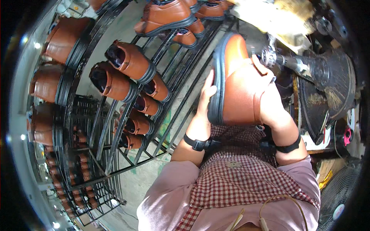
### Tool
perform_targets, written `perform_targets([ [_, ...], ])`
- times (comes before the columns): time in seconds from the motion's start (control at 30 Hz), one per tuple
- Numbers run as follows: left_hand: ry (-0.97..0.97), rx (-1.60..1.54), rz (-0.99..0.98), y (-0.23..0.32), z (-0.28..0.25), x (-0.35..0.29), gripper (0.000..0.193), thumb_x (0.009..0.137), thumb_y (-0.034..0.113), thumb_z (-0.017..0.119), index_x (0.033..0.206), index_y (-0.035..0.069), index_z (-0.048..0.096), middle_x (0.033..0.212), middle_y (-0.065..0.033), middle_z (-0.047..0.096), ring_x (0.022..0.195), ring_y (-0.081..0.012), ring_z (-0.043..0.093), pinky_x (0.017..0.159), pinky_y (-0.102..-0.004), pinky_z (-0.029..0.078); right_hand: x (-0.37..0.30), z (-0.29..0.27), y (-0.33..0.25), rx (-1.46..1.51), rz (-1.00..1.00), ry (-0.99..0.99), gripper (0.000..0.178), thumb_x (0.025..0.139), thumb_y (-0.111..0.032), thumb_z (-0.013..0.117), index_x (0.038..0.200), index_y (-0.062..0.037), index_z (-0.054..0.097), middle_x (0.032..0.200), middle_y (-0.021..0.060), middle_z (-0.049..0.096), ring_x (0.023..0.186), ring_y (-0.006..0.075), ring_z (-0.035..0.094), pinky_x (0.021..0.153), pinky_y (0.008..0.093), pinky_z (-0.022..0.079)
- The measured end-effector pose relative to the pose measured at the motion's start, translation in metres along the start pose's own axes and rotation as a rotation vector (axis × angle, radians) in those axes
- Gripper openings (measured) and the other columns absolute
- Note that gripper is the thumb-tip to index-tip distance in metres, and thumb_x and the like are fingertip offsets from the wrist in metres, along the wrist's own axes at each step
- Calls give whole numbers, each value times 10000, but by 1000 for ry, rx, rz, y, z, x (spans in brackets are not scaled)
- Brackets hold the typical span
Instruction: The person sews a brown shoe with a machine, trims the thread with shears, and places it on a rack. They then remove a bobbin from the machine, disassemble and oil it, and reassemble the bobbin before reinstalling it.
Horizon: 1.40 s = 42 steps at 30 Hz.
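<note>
Upright in front of me is a brown leather ankle boot (241, 90) with a thick dark sole, its toe pointing away. My left hand (206, 94) presses against the sole side, its fingers partly hidden behind the boot. On the other side, my right hand (272, 101) grips the boot by its opening, with a finger showing along the upper's edge. Just right of the boot's upper part is a metal machine arm (285, 61) with a round knob; I cannot tell whether the boot touches it.
To the left stands a black metal rack (111, 142) carrying several similar brown boots (131, 61). More boots (165, 17) sit at its far end. A worn dark machine body (327, 88) is on the right, with a bright lamp-lit patch beyond. At lower right is a fan (343, 192).
</note>
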State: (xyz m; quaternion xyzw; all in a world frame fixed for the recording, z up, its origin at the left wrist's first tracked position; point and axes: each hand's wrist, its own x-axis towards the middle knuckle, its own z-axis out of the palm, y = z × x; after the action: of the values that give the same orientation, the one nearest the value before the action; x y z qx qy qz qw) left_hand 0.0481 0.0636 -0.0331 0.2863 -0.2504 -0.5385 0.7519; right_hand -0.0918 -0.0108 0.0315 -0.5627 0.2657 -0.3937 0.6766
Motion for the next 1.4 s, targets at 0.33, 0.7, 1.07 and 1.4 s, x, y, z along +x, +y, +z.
perform_targets([
  [0.33, 574, -535, 214, -8, -189, 39, 745, 837, 581, 487, 1304, 6, 414, 1294, -161, 510, 1110, -351, 544, 927, -504, 463, -23, -55, 53, -1232, -482, -209, 231, 728, -215, 730, 931, -109, 702, 690, 46, 633, 597, 236, 582, 603, 356, 429],
  [0.7, 1067, -717, 9, -75, -233, 119, 352, 821, 221, 641, 981, -53, 489, 913, -172, 598, 751, -277, 627, 614, -298, 590, 0, -76, 77, -1164, -554, -306, 248, 677, -101, 726, 899, -24, 646, 775, 128, 629, 713, 329, 598, 693, 427, 457],
  [1.07, 504, 1818, 247, 47, -218, 232, 281, 812, 307, 653, 968, 74, 625, 932, -163, 655, 920, -352, 625, 797, -458, 494, -7, -70, 77, -1003, -70, -234, 348, 720, -146, 758, 1007, 17, 648, 888, 148, 654, 843, 266, 638, 810, 335, 492],
  [1.4, -399, 1805, 802, -4, -16, 41, 293, 728, 308, 718, 580, 144, 526, 566, -36, 534, 460, -227, 548, 436, -336, 431, 2, -71, 105, -21, 453, 96, 354, 906, -309, 607, 1034, 19, 575, 976, 122, 641, 740, 195, 655, 647, 302, 514],
])
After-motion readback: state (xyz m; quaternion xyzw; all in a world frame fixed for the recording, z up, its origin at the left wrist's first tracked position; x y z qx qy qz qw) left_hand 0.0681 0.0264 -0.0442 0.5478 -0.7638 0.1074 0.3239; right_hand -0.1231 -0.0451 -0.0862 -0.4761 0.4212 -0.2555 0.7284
